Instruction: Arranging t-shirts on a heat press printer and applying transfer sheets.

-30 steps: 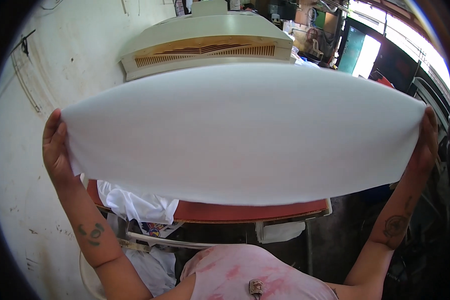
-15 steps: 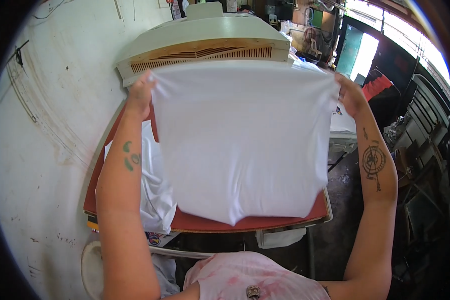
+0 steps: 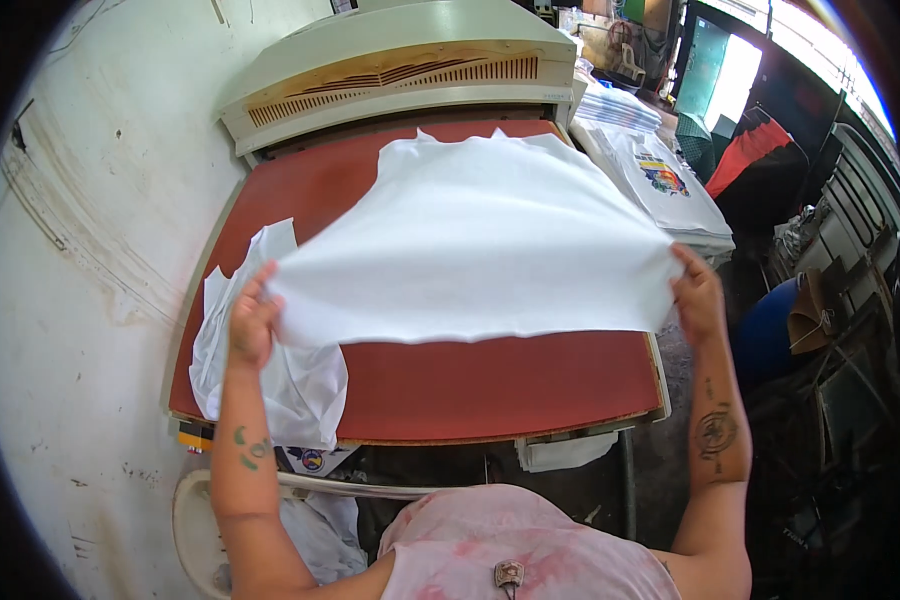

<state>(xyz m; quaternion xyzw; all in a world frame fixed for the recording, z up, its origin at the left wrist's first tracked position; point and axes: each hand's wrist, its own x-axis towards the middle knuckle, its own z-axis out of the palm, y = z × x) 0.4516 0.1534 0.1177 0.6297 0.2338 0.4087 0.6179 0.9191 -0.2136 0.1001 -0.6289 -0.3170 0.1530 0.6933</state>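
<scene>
A white fabric panel [image 3: 480, 250], shaped like a cut shirt piece, is stretched between my two hands. Its far end, with two peaked corners, lies toward the back of the red bed [image 3: 500, 390]; the near edge is pulled taut above the surface. My left hand [image 3: 254, 315] pinches the near left corner, over a second crumpled white cloth [image 3: 295, 395] at the bed's left side. At the near right corner, my right hand [image 3: 697, 293] grips the panel close to the bed's right edge.
A cream machine hood [image 3: 400, 75] with vent slots spans the bed's far end. White shirts with a colourful print [image 3: 660, 178] are stacked to the right. A white wall [image 3: 90, 300] stands close on the left. A blue drum [image 3: 767, 330] and metal frames crowd the right side.
Both hands have come down and nearer to me, still holding the panel. It hung raised in front of the hood; now its far end is laid out over the bed.
</scene>
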